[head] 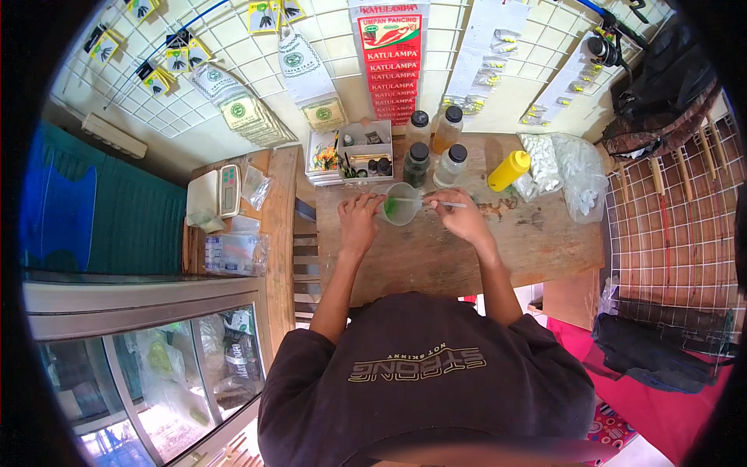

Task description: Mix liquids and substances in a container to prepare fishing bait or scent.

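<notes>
A translucent plastic cup (405, 215) is on the wooden table in front of me, tilted so that its mouth faces me. Bright green material (391, 206) shows inside, on the cup's left side; whether it is liquid or paste I cannot tell. My left hand (359, 219) grips the cup from the left, fingertips at its rim. Between the fingers of my right hand (461, 219) is a thin, pale stirring stick (457, 204). Its left end reaches into the cup towards the green material, while the other end sticks out past my fingers.
Behind the cup stand several black-capped bottles (449, 163) and a divided white box (369, 153) of small items. A yellow squeeze bottle (508, 172) and plastic bags (578, 175) lie at right. A digital scale (229, 190) occupies the left table. Packets hang on a wire grid (327, 41).
</notes>
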`<state>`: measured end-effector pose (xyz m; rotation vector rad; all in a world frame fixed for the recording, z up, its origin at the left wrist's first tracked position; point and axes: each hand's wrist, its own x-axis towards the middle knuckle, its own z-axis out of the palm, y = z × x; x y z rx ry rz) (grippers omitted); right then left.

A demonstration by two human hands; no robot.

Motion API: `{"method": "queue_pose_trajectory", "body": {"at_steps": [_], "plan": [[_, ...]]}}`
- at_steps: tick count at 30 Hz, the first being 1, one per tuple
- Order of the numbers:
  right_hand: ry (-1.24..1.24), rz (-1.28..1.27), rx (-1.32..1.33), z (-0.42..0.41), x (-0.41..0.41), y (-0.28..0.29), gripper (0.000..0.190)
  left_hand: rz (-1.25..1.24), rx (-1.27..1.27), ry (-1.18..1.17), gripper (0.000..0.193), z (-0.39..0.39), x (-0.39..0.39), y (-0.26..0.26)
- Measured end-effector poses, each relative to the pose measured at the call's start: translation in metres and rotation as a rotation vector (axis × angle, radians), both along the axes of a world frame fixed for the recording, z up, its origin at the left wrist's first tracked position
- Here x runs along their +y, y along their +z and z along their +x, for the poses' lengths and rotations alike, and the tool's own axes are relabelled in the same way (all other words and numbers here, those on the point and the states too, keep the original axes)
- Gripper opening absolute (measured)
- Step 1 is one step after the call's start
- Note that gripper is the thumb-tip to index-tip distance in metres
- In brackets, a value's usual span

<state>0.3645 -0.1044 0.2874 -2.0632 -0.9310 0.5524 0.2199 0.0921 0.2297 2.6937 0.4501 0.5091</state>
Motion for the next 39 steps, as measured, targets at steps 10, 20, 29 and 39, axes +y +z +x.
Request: {"method": "queue_pose_trajectory", "body": {"at_steps": [10,20,29,39], "plan": [[0.077,0.053,0.048,-0.010,0.004,-0.001,0.016,0.045,-0.015,0.069,0.047,-0.001,0.016,-0.004],[-0.046,0.052,-0.165,-0.015,0.017,-0.003,0.018,0.033,-0.010,0.093,0.045,-0.001,0.020,0.002],[-0.056,-0.015,0.251,-0.011,0.013,0.001,0.018,0.081,-0.095,0.039,0.041,0.002,0.016,-0.007],[-0.082,0.059,0.013,-0.011,0.015,-0.004,0.020,0.081,-0.065,0.052,0.043,0.002,0.015,-0.009]]}}
